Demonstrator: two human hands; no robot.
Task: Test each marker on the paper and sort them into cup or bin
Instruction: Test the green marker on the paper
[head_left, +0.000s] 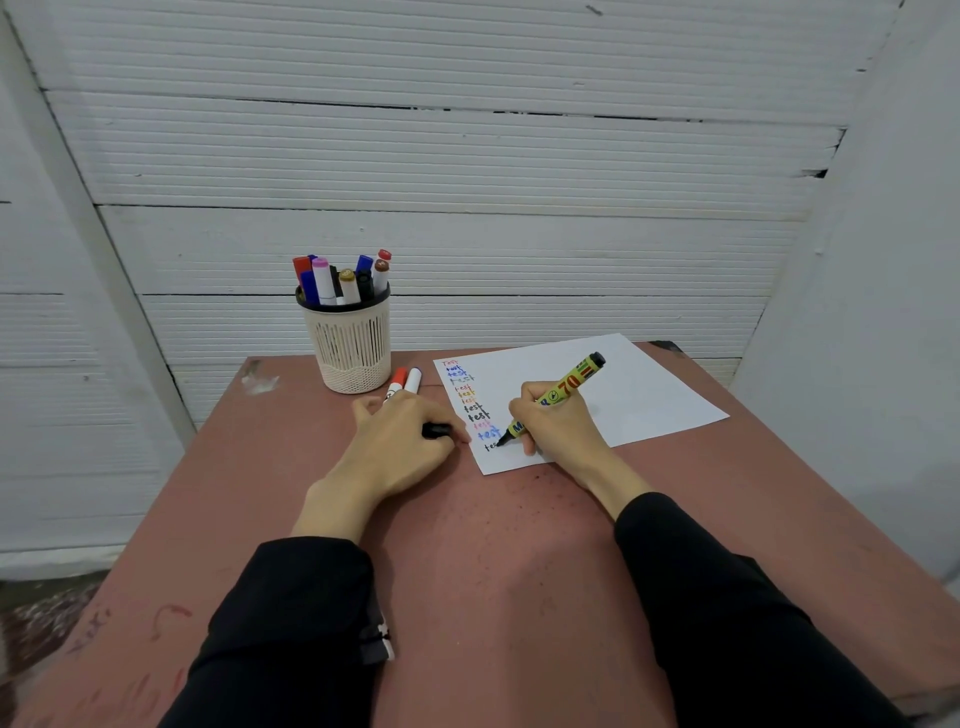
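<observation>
Presently, at the left of the table (727, 519), the cup (350, 345) stands upright near the back edge, holding a cluster of capped markers (340, 278). Just to its right, two more markers (405, 383), one red-capped and one blue-capped, lie side by side on the table, partly hidden behind the left hand (402, 441).

That hand rests on the table at the paper's left edge, fingers curled round a small black cap (435, 430), presumably from the marker in use.

Further right, the right hand (553, 421) grips a yellow marker (553, 397) in a writing hold, its black tip touching the paper (623, 384) at the bottom of a column of coloured "test" words (467, 402); a black word is part written there.

Judgement on the step: finish the word with steady, light pressure so ink flow shows clearly. The left hand would do better pressing on the sheet to stop it sliding. The line so far looks dark, which suggests this marker belongs in the cup. Recap it firmly before sorting.

Limits of view: no bin is visible, so its place cannot be stated. The lower bodies of the two lying markers are covered, and the marker's label is only partly legible. How many markers remain untested cannot be told.
</observation>
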